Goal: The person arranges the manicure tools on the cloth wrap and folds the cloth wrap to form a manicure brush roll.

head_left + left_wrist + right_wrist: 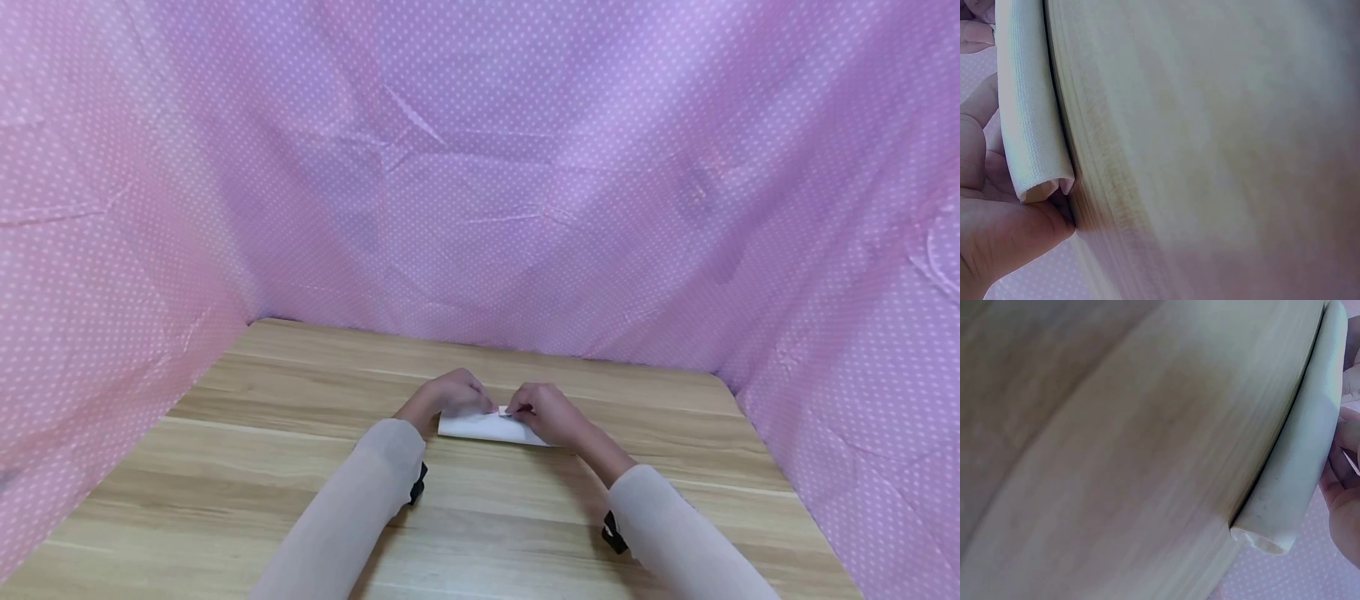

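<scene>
A long white case (483, 427) with a flat front lies on the table. Its surface looks woven in the left wrist view, where one end of the case (1032, 106) shows a hollow. My left hand (461, 392) holds its left part, with the thumb at that hollow end and the fingers behind. Near the middle of the top edge, my right hand (550, 414) pinches a small white tab (504, 411) between thumb and finger. In the right wrist view the right hand (1346, 487) is behind the case, partly out of frame. What lies inside is hidden.
The wood-grain table (300, 467) spreads out on all sides of the case. Pink dotted cloth (480, 208) hangs behind the table and along both sides. Dark bands (613, 533) show at the cuffs of both sleeves.
</scene>
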`<action>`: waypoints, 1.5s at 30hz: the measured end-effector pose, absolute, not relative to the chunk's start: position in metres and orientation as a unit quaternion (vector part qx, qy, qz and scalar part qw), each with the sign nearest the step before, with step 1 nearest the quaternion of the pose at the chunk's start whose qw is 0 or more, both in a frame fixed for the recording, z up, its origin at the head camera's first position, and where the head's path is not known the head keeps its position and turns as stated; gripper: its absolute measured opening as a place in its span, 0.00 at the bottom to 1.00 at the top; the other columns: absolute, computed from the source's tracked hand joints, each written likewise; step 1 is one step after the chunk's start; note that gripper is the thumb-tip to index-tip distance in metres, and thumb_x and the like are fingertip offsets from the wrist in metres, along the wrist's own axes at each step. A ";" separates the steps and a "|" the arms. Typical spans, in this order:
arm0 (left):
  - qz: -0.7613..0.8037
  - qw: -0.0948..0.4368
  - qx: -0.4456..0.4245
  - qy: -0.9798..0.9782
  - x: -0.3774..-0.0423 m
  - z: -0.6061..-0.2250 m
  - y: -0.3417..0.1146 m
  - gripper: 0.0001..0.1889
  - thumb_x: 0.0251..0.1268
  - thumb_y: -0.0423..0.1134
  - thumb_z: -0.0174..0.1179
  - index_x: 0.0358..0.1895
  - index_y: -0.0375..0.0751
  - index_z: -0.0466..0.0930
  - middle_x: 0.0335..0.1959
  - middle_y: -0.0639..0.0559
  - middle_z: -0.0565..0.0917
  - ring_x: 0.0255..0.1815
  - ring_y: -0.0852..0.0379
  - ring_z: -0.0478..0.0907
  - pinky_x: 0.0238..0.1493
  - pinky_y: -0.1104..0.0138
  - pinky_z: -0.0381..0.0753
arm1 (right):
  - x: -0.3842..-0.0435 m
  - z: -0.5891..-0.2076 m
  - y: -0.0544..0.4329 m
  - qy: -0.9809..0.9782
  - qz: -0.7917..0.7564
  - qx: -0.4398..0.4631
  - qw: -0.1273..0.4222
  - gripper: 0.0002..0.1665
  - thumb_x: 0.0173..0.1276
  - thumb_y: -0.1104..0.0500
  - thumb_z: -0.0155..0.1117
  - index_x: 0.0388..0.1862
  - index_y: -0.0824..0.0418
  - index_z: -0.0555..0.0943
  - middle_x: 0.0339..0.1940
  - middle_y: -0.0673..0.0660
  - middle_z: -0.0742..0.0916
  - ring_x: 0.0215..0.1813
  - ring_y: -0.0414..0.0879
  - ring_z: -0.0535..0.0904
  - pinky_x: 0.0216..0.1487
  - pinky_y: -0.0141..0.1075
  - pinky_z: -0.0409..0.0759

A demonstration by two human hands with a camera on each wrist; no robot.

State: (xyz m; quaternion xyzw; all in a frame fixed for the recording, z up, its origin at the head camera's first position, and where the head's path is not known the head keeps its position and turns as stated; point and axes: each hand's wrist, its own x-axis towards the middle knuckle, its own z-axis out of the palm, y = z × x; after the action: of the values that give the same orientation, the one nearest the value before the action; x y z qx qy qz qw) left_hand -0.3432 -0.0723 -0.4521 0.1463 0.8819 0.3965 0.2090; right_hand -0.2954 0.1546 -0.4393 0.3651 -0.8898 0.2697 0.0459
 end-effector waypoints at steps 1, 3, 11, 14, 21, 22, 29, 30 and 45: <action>0.396 0.208 0.147 0.882 -0.343 -0.452 -0.072 0.10 0.61 0.50 0.71 0.37 0.49 0.93 0.44 0.57 0.87 0.49 0.55 0.78 0.59 0.55 0.72 | -0.295 -0.440 0.155 -0.889 0.265 0.370 0.050 0.09 0.64 0.76 0.68 0.35 0.66 0.88 0.37 0.57 0.90 0.43 0.49 0.87 0.44 0.34 0.85; 0.397 0.207 0.147 0.882 -0.343 -0.452 -0.071 0.10 0.61 0.50 0.71 0.37 0.49 0.93 0.45 0.57 0.87 0.49 0.55 0.78 0.59 0.55 0.72 | -0.295 -0.440 0.156 -0.889 0.262 0.372 0.052 0.09 0.64 0.76 0.68 0.35 0.65 0.88 0.38 0.57 0.90 0.43 0.49 0.87 0.44 0.34 0.86; 0.396 0.205 0.154 0.882 -0.343 -0.453 -0.069 0.10 0.61 0.50 0.71 0.38 0.50 0.93 0.47 0.56 0.88 0.53 0.53 0.78 0.65 0.50 0.70 | -0.297 -0.439 0.161 -0.883 0.262 0.386 0.044 0.07 0.66 0.72 0.67 0.35 0.63 0.88 0.36 0.55 0.90 0.40 0.45 0.85 0.43 0.35 0.85; 0.396 0.203 0.153 0.882 -0.344 -0.453 -0.069 0.09 0.61 0.49 0.72 0.39 0.50 0.93 0.47 0.57 0.88 0.53 0.53 0.78 0.65 0.50 0.70 | -0.299 -0.437 0.160 -0.894 0.284 0.346 0.008 0.05 0.70 0.67 0.68 0.36 0.61 0.89 0.35 0.51 0.89 0.37 0.40 0.81 0.39 0.32 0.81; 0.392 0.208 0.159 0.882 -0.345 -0.455 -0.068 0.09 0.62 0.49 0.71 0.39 0.51 0.93 0.46 0.57 0.88 0.50 0.54 0.78 0.61 0.53 0.71 | -0.306 -0.437 0.157 -0.906 0.323 0.271 -0.037 0.03 0.68 0.64 0.72 0.33 0.60 0.88 0.31 0.49 0.88 0.33 0.38 0.78 0.36 0.31 0.77; 0.391 0.207 0.161 0.882 -0.345 -0.455 -0.068 0.09 0.62 0.49 0.71 0.39 0.50 0.93 0.45 0.57 0.88 0.50 0.54 0.78 0.62 0.53 0.71 | -0.307 -0.437 0.157 -0.906 0.328 0.266 -0.043 0.03 0.67 0.64 0.73 0.32 0.61 0.88 0.30 0.49 0.88 0.33 0.38 0.78 0.36 0.32 0.78; 0.387 0.206 0.171 0.882 -0.347 -0.455 -0.069 0.09 0.63 0.49 0.70 0.39 0.50 0.93 0.44 0.58 0.89 0.52 0.55 0.79 0.64 0.53 0.71 | -0.317 -0.428 0.152 -0.913 0.319 0.229 -0.111 0.04 0.65 0.63 0.75 0.35 0.61 0.86 0.33 0.49 0.87 0.39 0.41 0.81 0.47 0.37 0.81; 0.387 0.206 0.171 0.882 -0.347 -0.455 -0.069 0.09 0.63 0.49 0.70 0.39 0.51 0.93 0.45 0.58 0.89 0.52 0.55 0.79 0.64 0.53 0.71 | -0.318 -0.426 0.151 -0.915 0.312 0.224 -0.121 0.05 0.65 0.63 0.74 0.37 0.62 0.86 0.34 0.50 0.87 0.40 0.42 0.80 0.48 0.38 0.81; 0.389 0.203 0.171 0.882 -0.344 -0.455 -0.075 0.08 0.63 0.48 0.70 0.39 0.52 0.93 0.47 0.58 0.89 0.58 0.52 0.78 0.68 0.51 0.70 | -0.325 -0.417 0.137 -0.936 0.257 0.161 -0.177 0.06 0.62 0.59 0.78 0.38 0.59 0.92 0.36 0.48 0.91 0.41 0.41 0.80 0.54 0.39 0.78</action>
State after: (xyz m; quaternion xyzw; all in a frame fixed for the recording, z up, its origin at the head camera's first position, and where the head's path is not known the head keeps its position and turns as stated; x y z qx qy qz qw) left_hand -0.3441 -0.0745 -0.4548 0.1713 0.8819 0.3894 0.2031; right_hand -0.3253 0.1370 -0.4172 0.1612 -0.9363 0.2572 -0.1767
